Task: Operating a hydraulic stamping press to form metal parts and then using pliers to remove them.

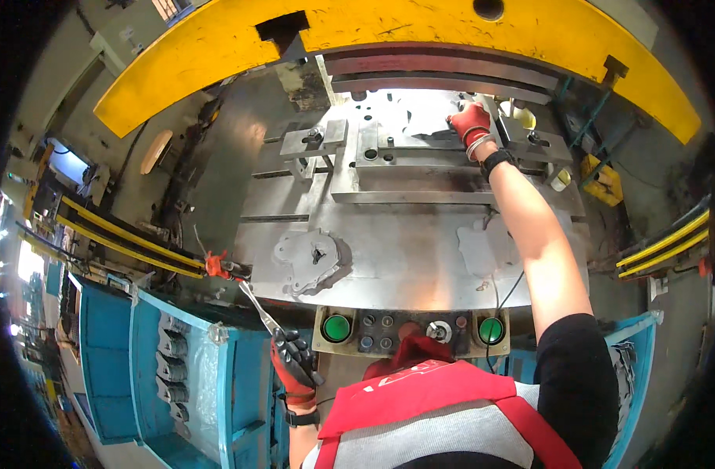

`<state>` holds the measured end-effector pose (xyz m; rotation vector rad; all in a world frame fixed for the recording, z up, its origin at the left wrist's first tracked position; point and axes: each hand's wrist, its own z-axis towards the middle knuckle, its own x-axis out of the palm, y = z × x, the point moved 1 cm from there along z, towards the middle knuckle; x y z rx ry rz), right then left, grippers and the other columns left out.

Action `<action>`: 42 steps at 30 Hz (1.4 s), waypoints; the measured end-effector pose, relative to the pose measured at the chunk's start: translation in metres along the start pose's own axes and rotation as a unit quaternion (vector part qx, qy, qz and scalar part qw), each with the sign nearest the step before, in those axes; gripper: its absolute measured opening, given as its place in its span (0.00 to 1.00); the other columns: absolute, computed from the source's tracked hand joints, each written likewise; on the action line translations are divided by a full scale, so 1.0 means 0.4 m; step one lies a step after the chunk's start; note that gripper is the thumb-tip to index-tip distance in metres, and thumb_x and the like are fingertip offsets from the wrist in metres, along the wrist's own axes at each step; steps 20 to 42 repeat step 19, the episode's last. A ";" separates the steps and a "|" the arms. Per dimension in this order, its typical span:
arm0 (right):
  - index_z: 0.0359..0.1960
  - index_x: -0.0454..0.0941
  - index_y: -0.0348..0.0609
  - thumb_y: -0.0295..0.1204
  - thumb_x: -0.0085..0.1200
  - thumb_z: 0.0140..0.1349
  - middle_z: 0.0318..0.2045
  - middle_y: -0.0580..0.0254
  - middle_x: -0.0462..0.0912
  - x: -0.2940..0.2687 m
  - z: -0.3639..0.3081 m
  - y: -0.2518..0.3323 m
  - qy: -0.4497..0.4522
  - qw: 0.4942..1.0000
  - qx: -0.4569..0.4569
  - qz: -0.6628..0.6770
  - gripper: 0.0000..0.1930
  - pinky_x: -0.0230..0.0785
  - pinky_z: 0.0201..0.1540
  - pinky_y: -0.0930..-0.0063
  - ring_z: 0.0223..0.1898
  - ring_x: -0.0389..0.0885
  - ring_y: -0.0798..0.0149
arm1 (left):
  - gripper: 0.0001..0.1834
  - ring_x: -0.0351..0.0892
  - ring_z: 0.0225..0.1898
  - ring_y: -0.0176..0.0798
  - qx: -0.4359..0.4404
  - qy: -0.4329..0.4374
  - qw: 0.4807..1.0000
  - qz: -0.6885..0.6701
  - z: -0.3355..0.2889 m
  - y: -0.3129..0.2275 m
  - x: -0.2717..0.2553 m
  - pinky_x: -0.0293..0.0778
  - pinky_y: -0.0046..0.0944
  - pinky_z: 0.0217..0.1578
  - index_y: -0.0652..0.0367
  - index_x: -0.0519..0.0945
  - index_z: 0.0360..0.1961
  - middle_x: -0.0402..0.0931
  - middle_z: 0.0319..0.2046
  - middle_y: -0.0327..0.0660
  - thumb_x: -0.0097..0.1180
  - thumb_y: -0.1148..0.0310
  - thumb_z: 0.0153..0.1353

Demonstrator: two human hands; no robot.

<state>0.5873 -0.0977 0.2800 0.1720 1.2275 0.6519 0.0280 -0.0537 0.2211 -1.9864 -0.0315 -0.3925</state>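
Observation:
My left hand [293, 366], in a red and black glove, is closed around the handle of a silver metal hand tool [262, 311]. The tool points up and left past the front edge of the press table, towards a red piece [218, 264]; whether they are joined I cannot tell. My right arm reaches far forward, and my right hand [471, 123], in a red glove, is at the brightly lit die [385, 141]. Its fingers curl down beside a flat, glare-washed metal part [429, 125]; what they grip is hidden. A flat grey metal plate with a central hole [314, 259] lies on the table's left.
A yellow press beam [396, 31] arches over the die. Another grey sheet piece [482, 248] lies at the table's right. Below the front edge stands a control box [350, 353] with two green buttons. A blue rack [225, 391] with stacked parts is at left, another blue bin [647, 367] at right.

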 end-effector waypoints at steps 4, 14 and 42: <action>0.40 0.78 0.41 0.37 0.58 0.49 0.41 0.48 0.75 -0.097 -0.111 -0.034 -0.081 0.980 -0.128 0.132 0.18 0.66 0.48 0.64 0.44 0.74 0.50 | 0.18 0.61 0.13 0.23 0.004 -0.017 0.999 -0.037 0.045 0.036 -0.007 0.57 0.23 0.13 0.55 0.71 0.29 0.66 0.16 0.31 0.46 0.50 0.61; 0.49 0.71 0.36 0.29 0.47 0.61 0.44 0.54 0.76 -0.229 -0.890 -0.660 -0.117 0.952 0.215 0.185 0.16 0.61 0.52 0.67 0.46 0.72 0.61 | 0.22 0.71 0.31 0.37 0.095 -0.111 0.966 0.212 0.172 0.290 -0.201 0.68 0.37 0.35 0.64 0.75 0.39 0.75 0.33 0.43 0.57 0.54 0.54; 0.65 0.51 0.53 0.41 0.52 0.58 0.60 0.52 0.62 0.239 -0.984 -1.193 0.305 0.932 -0.170 -0.098 0.34 0.46 0.63 0.58 0.59 0.60 0.49 | 0.48 0.74 0.47 0.54 -0.060 -0.091 0.894 0.435 0.189 0.357 -0.161 0.70 0.47 0.45 0.64 0.66 0.51 0.73 0.44 0.58 0.64 0.39 0.35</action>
